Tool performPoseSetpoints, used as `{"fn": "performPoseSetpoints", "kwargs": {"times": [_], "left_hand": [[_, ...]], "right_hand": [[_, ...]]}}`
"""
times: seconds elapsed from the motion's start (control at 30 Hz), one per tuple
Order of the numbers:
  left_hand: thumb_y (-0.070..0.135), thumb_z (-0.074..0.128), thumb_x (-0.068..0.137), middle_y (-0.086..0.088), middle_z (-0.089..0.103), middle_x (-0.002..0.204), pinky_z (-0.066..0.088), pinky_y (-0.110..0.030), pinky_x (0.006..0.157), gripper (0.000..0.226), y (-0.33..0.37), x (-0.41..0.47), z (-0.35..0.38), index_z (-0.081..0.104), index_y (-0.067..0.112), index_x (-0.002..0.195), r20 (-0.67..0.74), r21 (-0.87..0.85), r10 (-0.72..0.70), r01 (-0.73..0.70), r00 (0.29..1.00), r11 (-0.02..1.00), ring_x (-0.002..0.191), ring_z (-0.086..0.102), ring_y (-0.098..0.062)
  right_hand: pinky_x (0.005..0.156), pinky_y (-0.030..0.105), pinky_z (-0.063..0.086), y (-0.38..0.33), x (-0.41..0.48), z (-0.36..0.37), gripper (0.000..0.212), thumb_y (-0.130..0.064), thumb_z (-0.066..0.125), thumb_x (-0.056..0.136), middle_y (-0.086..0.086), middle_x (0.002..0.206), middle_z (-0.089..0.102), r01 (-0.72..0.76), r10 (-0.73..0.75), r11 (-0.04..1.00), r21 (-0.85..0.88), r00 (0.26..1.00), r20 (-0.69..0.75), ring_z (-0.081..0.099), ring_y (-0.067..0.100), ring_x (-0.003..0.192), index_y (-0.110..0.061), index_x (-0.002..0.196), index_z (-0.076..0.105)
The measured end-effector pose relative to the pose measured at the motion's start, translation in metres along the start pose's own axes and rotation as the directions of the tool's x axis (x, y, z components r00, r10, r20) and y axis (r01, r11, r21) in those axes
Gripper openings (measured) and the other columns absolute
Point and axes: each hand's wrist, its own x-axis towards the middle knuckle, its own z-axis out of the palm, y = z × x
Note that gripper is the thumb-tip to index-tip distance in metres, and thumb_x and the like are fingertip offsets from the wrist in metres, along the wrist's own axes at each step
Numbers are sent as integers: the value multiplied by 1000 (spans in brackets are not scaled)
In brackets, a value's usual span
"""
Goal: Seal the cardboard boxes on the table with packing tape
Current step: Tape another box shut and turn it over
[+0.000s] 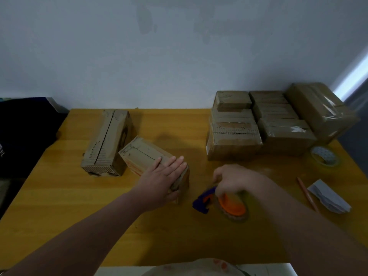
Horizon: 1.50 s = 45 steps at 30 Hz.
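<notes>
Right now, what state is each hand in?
Left hand: open, fingers flat on the small cardboard box.
Right hand: gripping the tape dispenser.

**Makeshift packing corner, plain room**

You're at a yellow wooden table (179, 236) against a bare pale wall (159, 56). Beyond your right hand (237, 182): stack of taped cardboard boxes (278, 124), tape roll (324, 156). Right of it: pencil (306, 193), paper slips (328, 196). That hand grips a tape dispenser (232, 204). Untaped boxes (107, 140) at your left hand (165, 176). Home or small shop: can't tell.
</notes>
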Motion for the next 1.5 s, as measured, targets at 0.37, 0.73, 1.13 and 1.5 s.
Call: {"fn": "performPoseSetpoints", "kwargs": {"times": [0.37,0.73,1.13,1.5], "left_hand": [[39,50,96,7,-7,160,-17,-27,110,75,5,-15,-7,2,27,153,-5,-92,-178,177,984,980,147,-7,-12],[37,42,99,11,-18,158,12,-55,118,58,12,-7,-4,16,35,151,124,-79,-171,182,977,980,143,-22,-14],[23,56,94,24,-15,148,-2,-45,118,78,-13,-1,-6,0,40,146,118,-133,74,-58,990,989,140,-20,-7],[52,58,77,-4,66,92,53,-34,65,50,25,-16,-70,63,11,104,437,-885,-397,305,807,-353,80,63,-18]], "right_hand": [[74,27,50,42,-21,12,76,-18,79,74,-1,114,50,76,61,880,468,961,-271,54,14,97,-25,139,40],[65,18,42,36,-39,17,71,-2,79,70,-9,109,54,335,-45,745,577,888,-458,56,8,95,-31,126,47],[69,16,50,32,-44,18,74,-5,85,65,-11,116,56,494,-138,685,536,810,-570,59,5,102,-40,120,50],[75,15,52,17,-50,19,76,-4,84,64,-12,120,54,613,-267,645,457,741,-616,58,-3,100,-42,119,48]]}}
